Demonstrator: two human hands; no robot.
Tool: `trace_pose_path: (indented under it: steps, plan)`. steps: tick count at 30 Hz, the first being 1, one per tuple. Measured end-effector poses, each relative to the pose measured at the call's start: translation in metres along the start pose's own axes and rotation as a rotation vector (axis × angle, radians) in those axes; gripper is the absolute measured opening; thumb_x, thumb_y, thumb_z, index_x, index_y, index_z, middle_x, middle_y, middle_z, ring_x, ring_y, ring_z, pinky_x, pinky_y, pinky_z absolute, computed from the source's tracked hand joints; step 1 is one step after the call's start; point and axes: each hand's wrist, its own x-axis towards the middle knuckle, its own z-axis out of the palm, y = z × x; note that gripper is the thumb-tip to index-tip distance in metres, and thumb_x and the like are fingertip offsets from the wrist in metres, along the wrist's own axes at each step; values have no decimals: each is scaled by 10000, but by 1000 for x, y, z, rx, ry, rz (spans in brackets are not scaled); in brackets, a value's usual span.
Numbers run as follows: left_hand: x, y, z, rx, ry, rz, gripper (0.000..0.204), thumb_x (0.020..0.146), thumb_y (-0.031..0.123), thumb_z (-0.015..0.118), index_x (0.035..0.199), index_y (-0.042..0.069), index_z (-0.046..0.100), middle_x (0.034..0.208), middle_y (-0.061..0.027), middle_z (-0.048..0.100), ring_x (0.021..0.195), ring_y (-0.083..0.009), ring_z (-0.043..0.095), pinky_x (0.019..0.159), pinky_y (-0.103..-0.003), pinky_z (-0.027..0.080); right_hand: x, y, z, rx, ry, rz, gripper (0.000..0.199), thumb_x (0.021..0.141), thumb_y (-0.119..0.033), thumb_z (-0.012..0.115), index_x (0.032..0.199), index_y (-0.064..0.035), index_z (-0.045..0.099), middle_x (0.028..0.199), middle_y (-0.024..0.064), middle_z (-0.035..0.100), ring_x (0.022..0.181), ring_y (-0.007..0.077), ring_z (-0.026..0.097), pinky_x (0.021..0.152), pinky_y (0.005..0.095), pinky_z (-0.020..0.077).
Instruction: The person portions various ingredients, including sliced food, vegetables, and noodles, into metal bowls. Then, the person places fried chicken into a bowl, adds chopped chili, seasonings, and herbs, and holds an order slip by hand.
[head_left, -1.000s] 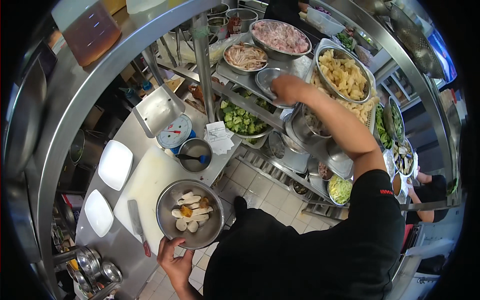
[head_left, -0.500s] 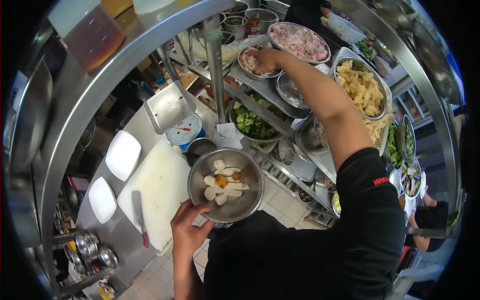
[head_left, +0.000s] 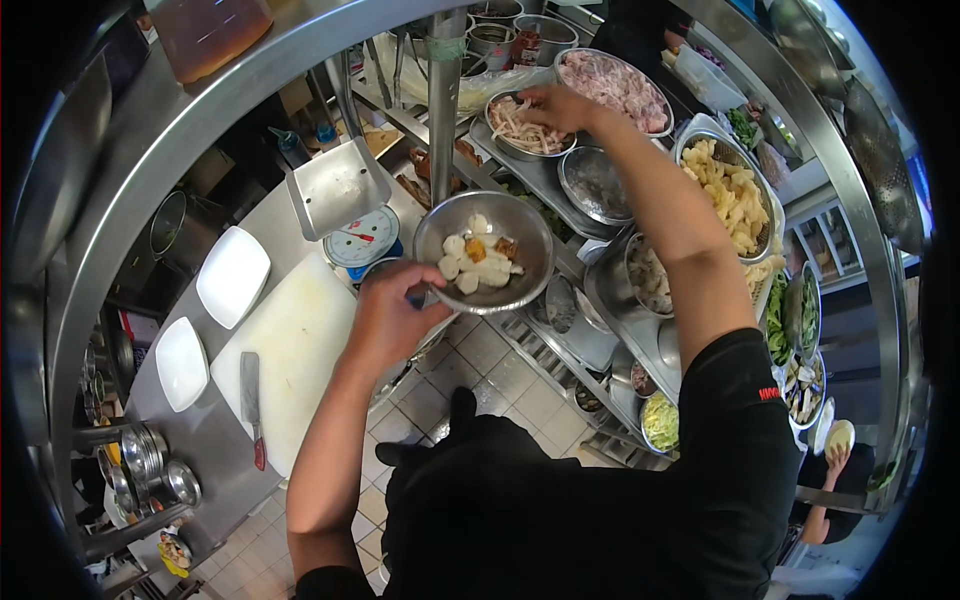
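Note:
My left hand point(head_left: 395, 305) pinches the near-left rim of a steel mixing bowl point(head_left: 535, 225), thumb and fingers on its edge. Inside lie pale round and long pieces point(head_left: 485, 272) with an orange-yellow dollop and a brown one. At the far end of my stretched arm, my right hand point(head_left: 560, 108) is in a smaller steel bowl point(head_left: 540, 155) of pale meat strips point(head_left: 520, 130). Its fingers curl onto the strips, the tips partly hidden. Beyond it stands a large bowl of raw pink meat point(head_left: 615, 88).
Left, a counter holds a white cutting board point(head_left: 300, 345), a knife point(head_left: 251, 400), two white dishes point(head_left: 233, 277) and a dial scale point(head_left: 362, 238). A steel post point(head_left: 446, 110) rises between counter and trays. Fried yellow pieces point(head_left: 725, 195) fill a basket at right. Another person's hand point(head_left: 836, 462) shows far right.
My left hand has carried the mixing bowl away from me and slightly right, towards the trays. My right hand stays at the strips, its fingers lifted a little, showing more of them.

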Motion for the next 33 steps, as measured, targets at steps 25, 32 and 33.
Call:
trace_pose_path:
  steps: [25, 32, 33]
  plan:
    - [87, 0, 43, 56, -35, 75, 294, 766, 40, 878, 987, 38, 683, 987, -58, 746, 961, -164, 725, 885, -312, 574, -96, -61, -74, 331, 164, -179, 302, 906, -97, 730, 1189, 9, 715, 972, 68, 733, 776, 89, 682, 636, 231, 579]
    - [80, 27, 58, -2, -68, 135, 277, 769, -14, 839, 997, 1, 682, 1025, -73, 720, 979, -166, 715, 951, -315, 566, -154, -86, -51, 93, -107, -382, 217, 919, -73, 694, 1125, -22, 740, 952, 48, 745, 801, 107, 701, 667, 265, 582]
    - [77, 31, 63, 2, -67, 148, 280, 768, -19, 838, 1001, -2, 683, 1040, -77, 713, 986, -171, 712, 953, -315, 565, -171, -93, -58, 206, -60, -257, 194, 913, -67, 697, 1094, -15, 744, 941, 42, 750, 816, 115, 704, 690, 281, 585]
